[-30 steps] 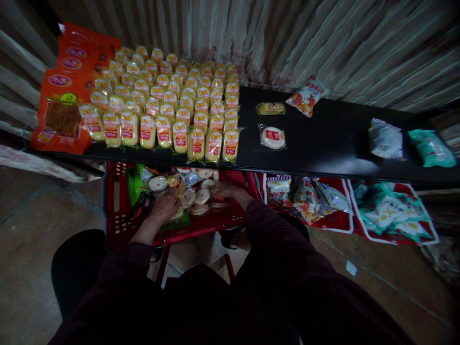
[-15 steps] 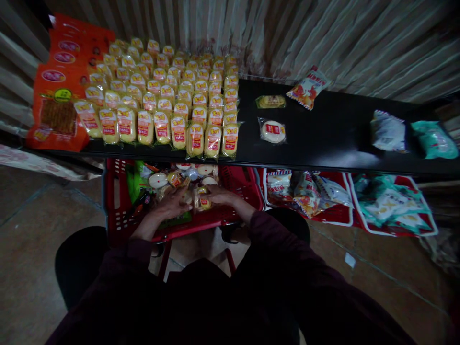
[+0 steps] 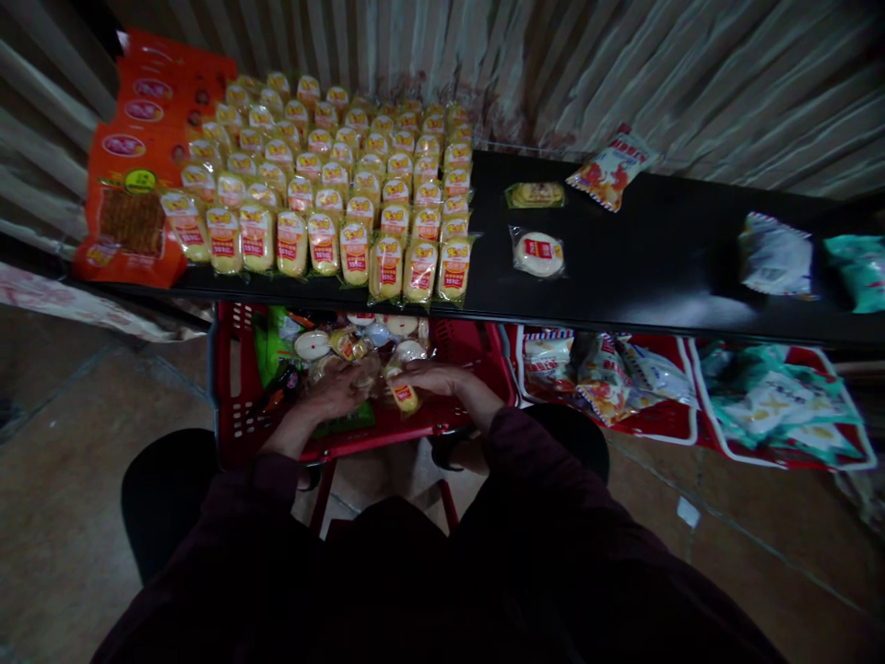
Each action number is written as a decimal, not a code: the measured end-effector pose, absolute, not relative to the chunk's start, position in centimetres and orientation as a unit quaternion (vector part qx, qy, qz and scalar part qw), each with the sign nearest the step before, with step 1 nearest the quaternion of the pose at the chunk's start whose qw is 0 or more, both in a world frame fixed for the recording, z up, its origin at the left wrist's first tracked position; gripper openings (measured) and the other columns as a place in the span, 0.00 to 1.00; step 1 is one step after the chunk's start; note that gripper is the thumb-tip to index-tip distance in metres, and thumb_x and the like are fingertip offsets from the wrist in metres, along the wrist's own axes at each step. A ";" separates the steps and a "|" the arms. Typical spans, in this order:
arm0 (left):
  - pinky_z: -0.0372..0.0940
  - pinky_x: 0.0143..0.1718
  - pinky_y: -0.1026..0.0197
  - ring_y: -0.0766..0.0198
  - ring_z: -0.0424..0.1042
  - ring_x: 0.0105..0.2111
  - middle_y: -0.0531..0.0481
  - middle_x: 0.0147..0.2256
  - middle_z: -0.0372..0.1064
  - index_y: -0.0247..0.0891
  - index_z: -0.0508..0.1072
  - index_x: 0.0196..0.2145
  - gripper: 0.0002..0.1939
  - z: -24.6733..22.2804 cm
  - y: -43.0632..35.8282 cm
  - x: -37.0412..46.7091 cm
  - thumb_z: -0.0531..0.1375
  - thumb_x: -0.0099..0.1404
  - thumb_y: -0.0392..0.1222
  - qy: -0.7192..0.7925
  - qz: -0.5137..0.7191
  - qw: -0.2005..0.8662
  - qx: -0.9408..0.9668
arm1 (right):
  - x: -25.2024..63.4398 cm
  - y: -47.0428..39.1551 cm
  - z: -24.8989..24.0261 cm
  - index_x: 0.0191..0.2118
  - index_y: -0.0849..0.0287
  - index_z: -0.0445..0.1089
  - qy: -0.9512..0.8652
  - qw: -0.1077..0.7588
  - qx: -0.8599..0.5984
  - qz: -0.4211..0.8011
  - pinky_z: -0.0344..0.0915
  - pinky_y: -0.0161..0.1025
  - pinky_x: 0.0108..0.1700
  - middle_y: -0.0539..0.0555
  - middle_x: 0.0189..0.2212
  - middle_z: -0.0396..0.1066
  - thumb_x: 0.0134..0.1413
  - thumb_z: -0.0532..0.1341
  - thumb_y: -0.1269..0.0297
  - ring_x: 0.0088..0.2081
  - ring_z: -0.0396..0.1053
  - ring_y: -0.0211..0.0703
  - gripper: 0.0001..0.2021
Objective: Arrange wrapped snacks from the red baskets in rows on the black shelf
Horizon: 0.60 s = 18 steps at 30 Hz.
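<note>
Cake [image 3: 406, 397] near the front rim of the basket [image 3: 407, 429] could slip if our right hand [image 3: 441, 377], fingers clamped on its slick wrapper, loosens; our left hand's [image 3: 337, 391] finger grip we cannot tell.

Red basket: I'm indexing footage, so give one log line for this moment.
left hand: among packets | right hand: holding yellow cake | basket: partly under shelf | shelf: cake rows, orange bags

The teal packet [image 3: 857, 272] at the right end of the black shelf [image 3: 622, 258] is cut off by the right edge. The upper part of the red basket [image 3: 225, 387] is hidden under the shelf's front edge. The fingertips of the left hand [image 3: 338, 392] are blurred among wrappers [image 3: 407, 350].
</note>
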<state>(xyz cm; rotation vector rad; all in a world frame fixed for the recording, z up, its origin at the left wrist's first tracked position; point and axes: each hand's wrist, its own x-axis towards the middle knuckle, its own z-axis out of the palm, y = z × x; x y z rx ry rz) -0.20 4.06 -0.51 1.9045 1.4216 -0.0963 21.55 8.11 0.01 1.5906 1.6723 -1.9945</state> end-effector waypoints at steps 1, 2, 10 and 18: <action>0.59 0.53 0.59 0.60 0.64 0.53 0.46 0.53 0.65 0.41 0.65 0.55 0.23 -0.5 4.1 -0.2 0.55 0.62 0.46 0.550 -0.032 0.385 0.741 | 22.1 8.5 -0.4 0.42 0.60 0.73 0.564 0.032 0.544 -0.621 0.67 0.37 0.45 0.54 0.39 0.75 0.49 0.64 0.53 0.40 0.72 0.44 0.18; 0.59 0.53 0.59 0.60 0.64 0.53 0.46 0.53 0.66 0.42 0.66 0.54 0.22 -0.5 4.1 -0.2 0.55 0.62 0.45 0.542 -0.022 0.398 0.740 | 22.8 9.0 -0.7 0.43 0.59 0.72 0.581 0.020 0.570 -0.581 0.66 0.37 0.46 0.54 0.40 0.75 0.49 0.63 0.53 0.42 0.72 0.44 0.18; 0.52 0.60 0.57 0.64 0.52 0.62 0.51 0.62 0.53 0.45 0.64 0.56 0.23 0.3 3.7 0.8 0.52 0.63 0.37 0.439 0.028 0.547 0.713 | 24.7 10.5 0.5 0.43 0.65 0.72 0.552 -0.134 0.754 -0.330 0.64 0.41 0.47 0.63 0.40 0.74 0.55 0.55 0.50 0.44 0.71 0.50 0.22; 0.56 0.56 0.57 0.59 0.65 0.52 0.49 0.52 0.68 0.42 0.72 0.48 0.17 -0.8 3.5 0.4 0.53 0.62 0.39 0.428 0.003 0.599 0.677 | 22.1 7.6 0.2 0.40 0.59 0.74 0.607 -0.081 0.499 -0.613 0.68 0.37 0.42 0.52 0.33 0.76 0.47 0.63 0.49 0.35 0.72 0.42 0.20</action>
